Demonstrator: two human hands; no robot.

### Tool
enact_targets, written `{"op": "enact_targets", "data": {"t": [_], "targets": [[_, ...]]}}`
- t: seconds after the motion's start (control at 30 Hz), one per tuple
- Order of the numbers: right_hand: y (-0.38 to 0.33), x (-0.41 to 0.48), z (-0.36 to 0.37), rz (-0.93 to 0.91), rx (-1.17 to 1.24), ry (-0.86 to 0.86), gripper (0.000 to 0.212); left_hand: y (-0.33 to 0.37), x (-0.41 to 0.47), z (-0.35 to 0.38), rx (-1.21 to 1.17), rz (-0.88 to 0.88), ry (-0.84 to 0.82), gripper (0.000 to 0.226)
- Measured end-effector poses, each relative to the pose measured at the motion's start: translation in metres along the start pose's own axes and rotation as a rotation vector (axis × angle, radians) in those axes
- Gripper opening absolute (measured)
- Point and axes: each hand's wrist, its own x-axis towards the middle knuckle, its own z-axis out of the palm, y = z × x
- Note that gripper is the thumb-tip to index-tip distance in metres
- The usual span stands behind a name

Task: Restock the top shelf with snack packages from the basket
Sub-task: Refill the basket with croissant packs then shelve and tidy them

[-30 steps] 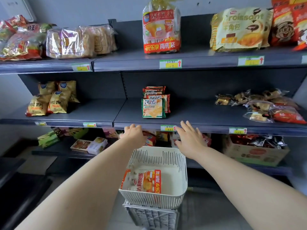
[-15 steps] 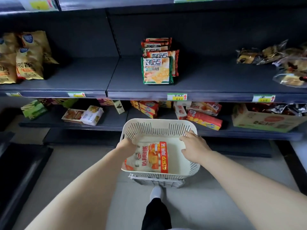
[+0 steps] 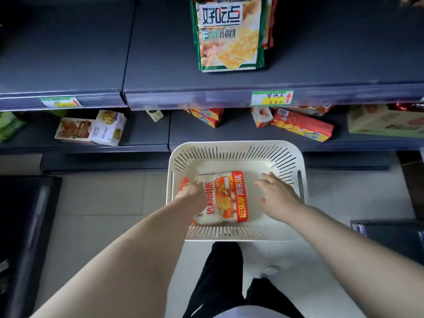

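The left hand (image 3: 191,192) is blurred and covers the left end of the snack package (image 3: 226,198) in the basket (image 3: 236,144), so whether its fingers grip the wrapper cannot be told. The green cracker pack (image 3: 229,42) is cut off by the top edge and hides most of the red packs (image 3: 271,21) behind it. The left price tag (image 3: 60,102) is too smeared to read.

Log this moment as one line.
left hand grips red-and-white plastic snack bag | right hand open in white slotted plastic basket | stage: pickup
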Motion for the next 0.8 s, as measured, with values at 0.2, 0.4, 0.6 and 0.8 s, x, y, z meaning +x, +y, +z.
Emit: {"op": "enact_targets", "data": {"t": [0.2, 0.4, 0.6, 0.8], "targets": [[0.001, 0.009, 0.013, 0.062, 0.061, -0.048, 0.048, 0.007, 0.029, 0.013, 0.113, 0.066, 0.097, 0.063], [-0.002, 0.015, 0.035, 0.062, 0.123, -0.126, 0.041, 0.011, 0.054, 0.019, -0.005, -0.056, 0.022, 0.068], [0.003, 0.022, 0.043, 0.099, 0.126, -0.124, 0.046, 0.026, 0.069, 0.015, -0.084, 0.019, -0.024, 0.052], [0.008, 0.027, 0.043, 0.106, 0.101, -0.038, 0.048, 0.035, 0.075, -0.016, -0.093, 0.103, 0.112, 0.052]]}}
